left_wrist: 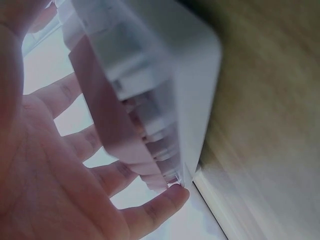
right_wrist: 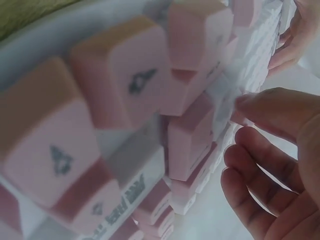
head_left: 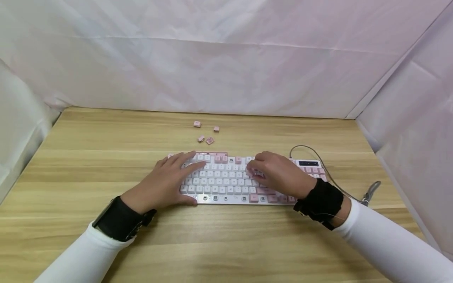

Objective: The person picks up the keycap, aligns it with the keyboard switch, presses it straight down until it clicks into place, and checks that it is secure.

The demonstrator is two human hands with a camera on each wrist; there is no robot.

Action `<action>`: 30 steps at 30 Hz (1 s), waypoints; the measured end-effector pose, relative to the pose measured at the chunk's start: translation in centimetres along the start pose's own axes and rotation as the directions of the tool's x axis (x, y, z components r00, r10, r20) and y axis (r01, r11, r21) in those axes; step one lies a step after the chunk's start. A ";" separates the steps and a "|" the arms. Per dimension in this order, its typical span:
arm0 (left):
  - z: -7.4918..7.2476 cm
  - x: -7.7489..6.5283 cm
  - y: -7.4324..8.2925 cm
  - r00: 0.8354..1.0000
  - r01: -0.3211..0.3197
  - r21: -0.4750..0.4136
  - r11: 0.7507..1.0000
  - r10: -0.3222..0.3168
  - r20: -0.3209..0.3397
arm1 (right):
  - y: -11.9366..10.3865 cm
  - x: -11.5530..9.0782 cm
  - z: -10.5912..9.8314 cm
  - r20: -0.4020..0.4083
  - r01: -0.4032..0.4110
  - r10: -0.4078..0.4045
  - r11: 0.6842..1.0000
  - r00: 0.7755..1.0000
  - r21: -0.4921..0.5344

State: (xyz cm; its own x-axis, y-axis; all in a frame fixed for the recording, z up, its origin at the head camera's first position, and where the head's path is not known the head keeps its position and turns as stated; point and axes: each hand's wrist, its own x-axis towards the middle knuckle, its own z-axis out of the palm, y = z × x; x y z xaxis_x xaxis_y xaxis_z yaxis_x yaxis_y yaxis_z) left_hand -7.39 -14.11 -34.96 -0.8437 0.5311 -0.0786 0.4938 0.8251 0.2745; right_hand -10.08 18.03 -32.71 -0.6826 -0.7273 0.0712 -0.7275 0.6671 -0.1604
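Note:
A white and pink keyboard (head_left: 212, 199) lies across the table, with several bare key positions along its front row and a few at the back. My left hand (head_left: 168, 181) spreads over its left end, thumb at the front edge and fingers reaching toward the back. In the left wrist view, a fingertip (left_wrist: 179, 194) touches the keyboard's far edge. Right of the keyboard's middle, my right hand (head_left: 277, 173) pinches a small pink keycap (right_wrist: 238, 118) between thumb and forefinger, low over the keys. The fingers partly hide this keycap, and its seating cannot be seen.
Several loose pink keycaps (head_left: 210, 140) lie on the wooden table (head_left: 219, 243) behind the keyboard. A grey cable (head_left: 330, 177) runs from the keyboard's back around its right end to a tied bundle (head_left: 371, 192). White cloth (head_left: 198, 74) hangs behind the table.

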 end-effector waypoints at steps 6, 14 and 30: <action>-0.1 0.2 0.0 1.000 0.001 -0.002 1.000 -0.001 0.009 | 0.4 0.0 0.2 -0.022 0.027 -0.027 1.000 0.999 -0.015; -0.1 0.4 -0.2 1.000 -0.023 -0.010 1.000 0.023 0.015 | -0.2 0.1 0.1 -0.065 0.040 -0.042 0.999 0.997 -0.021; -0.5 -0.1 -1.1 0.999 -0.047 -0.063 0.997 0.048 0.022 | -2.5 -1.4 0.8 -0.065 0.051 -0.044 0.992 0.997 0.118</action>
State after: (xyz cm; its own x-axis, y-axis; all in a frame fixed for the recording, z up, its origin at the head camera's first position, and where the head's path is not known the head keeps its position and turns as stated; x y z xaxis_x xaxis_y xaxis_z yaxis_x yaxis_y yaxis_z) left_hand -7.89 -15.17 -34.77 -0.8142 0.5741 -0.0861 0.5184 0.7858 0.3375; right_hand -7.26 17.22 -33.16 -0.6533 -0.7437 0.1419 -0.7482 0.6053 -0.2717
